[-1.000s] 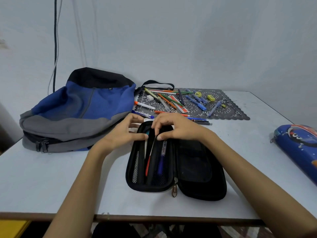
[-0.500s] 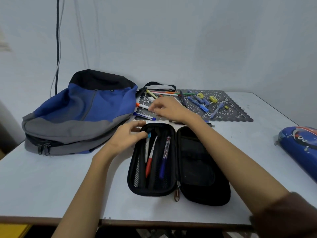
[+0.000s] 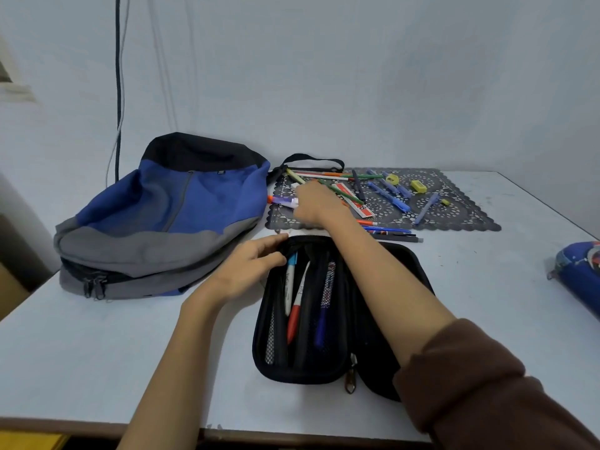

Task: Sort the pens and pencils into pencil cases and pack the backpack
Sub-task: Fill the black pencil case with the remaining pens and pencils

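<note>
The right hand (image 3: 316, 203) reaches over the mat (image 3: 461, 219) beyond the open case (image 3: 328, 319), fingers curled down at a purple-and-orange marker (image 3: 281, 200); whether it grips yet I cannot tell. The marker lies crosswise, orange end toward the backpack (image 3: 168, 216), so it should be pinched mid-barrel and turned lengthwise to match the pens (image 3: 297, 311) in the case. The left hand (image 3: 250, 271) rests loosely spread on the case's far left rim, steadying it.

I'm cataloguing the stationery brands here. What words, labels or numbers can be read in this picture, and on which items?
None can be read with confidence.
White pen with blue cap in the black pencil case: dark print along the barrel, too blurred to read.
White pen with red end: small print, unreadable.
Red and white ruler on the lace mat: marks near its end, too small to make out.
Blue pencil case: graphics only, cut off by the edge.
</note>
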A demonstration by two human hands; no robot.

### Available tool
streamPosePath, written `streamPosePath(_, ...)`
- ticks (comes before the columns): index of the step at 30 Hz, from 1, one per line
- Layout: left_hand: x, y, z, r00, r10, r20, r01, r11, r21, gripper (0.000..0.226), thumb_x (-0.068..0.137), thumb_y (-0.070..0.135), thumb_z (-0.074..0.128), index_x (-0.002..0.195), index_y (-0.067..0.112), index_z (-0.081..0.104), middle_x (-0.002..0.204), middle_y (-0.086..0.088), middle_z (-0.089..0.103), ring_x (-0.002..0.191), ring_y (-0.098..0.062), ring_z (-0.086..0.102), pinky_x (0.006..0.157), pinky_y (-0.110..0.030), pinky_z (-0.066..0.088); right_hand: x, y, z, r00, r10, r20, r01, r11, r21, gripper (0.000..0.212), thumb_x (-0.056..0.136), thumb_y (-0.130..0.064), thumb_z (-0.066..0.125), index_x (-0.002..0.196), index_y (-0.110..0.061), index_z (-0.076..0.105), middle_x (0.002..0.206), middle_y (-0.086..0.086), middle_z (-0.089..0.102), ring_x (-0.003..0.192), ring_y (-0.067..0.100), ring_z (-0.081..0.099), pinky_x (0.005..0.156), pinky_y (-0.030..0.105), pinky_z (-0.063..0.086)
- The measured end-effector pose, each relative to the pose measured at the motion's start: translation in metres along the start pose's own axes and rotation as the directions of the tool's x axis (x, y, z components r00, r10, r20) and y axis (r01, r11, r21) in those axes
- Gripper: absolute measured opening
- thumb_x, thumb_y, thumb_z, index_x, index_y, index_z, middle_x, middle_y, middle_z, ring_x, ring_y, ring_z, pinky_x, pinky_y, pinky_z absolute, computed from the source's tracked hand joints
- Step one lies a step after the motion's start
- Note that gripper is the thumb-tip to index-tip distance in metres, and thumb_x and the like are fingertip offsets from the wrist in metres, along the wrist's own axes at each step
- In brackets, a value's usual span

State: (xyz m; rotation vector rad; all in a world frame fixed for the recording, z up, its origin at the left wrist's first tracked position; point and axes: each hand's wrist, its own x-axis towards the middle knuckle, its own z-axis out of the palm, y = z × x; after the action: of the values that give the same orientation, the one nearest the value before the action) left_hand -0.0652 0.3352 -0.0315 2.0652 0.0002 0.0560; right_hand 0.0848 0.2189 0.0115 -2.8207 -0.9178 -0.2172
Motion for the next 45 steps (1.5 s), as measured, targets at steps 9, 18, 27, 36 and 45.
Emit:
streamPosePath(9, 0.003, 0.003, -0.004, 0.999, 0.013, 0.034, -0.014, 1.0, 0.016, 0.056, 0.082, 0.017, 0.061, 0.137, 0.019, 0.053, 0.12, 0.016, 0.062, 0.107, 0.015, 0.056, 0.087, -0.002, 0.04, 0.027, -0.014, 0.038, 0.997, 0.059, 0.051, -0.048, 0.979, -0.199, 0.046, 0.097, -0.024, 0.048, 0.141, -0.013, 0.042, 0.144, 0.011, 0.043, 0.134, 0.033, 0.034, 0.107, 0.048, 0.031)
streamPosePath(18, 0.002, 0.005, -0.005, 0.999, 0.02, 0.031, -0.021, 1.0, 0.015, 0.057, 0.078, 0.018, 0.06, 0.135, 0.023, 0.054, 0.11, 0.028, 0.061, 0.098, 0.021, 0.056, 0.083, 0.001, 0.039, 0.026, -0.016, 0.036, 0.997, 0.081, 0.003, -0.081, 0.995, -0.058, 0.039, 0.096, -0.015, 0.049, 0.132, -0.001, 0.046, 0.134, 0.019, 0.045, 0.118, 0.034, 0.052, 0.091, 0.041, 0.045)
streamPosePath(27, 0.006, 0.003, -0.003, 1.0, 0.003, 0.0, -0.003, 1.0, 0.012, 0.048, 0.089, 0.004, 0.059, 0.136, 0.014, 0.054, 0.12, 0.012, 0.06, 0.095, 0.021, 0.052, 0.08, 0.002, 0.037, 0.035, 0.048, -0.006, 0.949, 0.307, -0.066, -0.265, 0.897, 0.353, 0.022, 0.094, -0.011, 0.047, 0.115, -0.003, 0.045, 0.101, 0.017, 0.053, 0.082, 0.028, 0.047, 0.065, 0.032, 0.034)
streamPosePath(36, 0.004, 0.006, -0.004, 1.0, 0.004, 0.021, -0.005, 0.999, 0.037, 0.057, 0.081, 0.017, 0.064, 0.137, 0.017, 0.054, 0.12, 0.013, 0.06, 0.102, 0.011, 0.053, 0.08, 0.005, 0.034, 0.024, 0.07, 0.002, 0.941, 0.339, 0.0, -0.337, 0.934, 0.121, 0.041, 0.084, -0.044, 0.07, 0.095, -0.011, 0.047, 0.087, 0.004, 0.053, 0.079, 0.021, 0.052, 0.067, 0.034, 0.041)
streamPosePath(45, 0.003, 0.006, -0.004, 1.0, -0.009, 0.027, 0.008, 1.0, 0.007, 0.054, 0.086, 0.013, 0.062, 0.139, 0.015, 0.052, 0.122, 0.012, 0.06, 0.102, 0.015, 0.052, 0.08, 0.004, 0.035, 0.02, 0.071, 0.0, 0.953, 0.28, 0.115, -0.295, 0.946, 0.138, 0.021, 0.094, -0.023, 0.056, 0.087, -0.008, 0.042, 0.077, 0.005, 0.047, 0.076, 0.023, 0.048, 0.065, 0.033, 0.038)
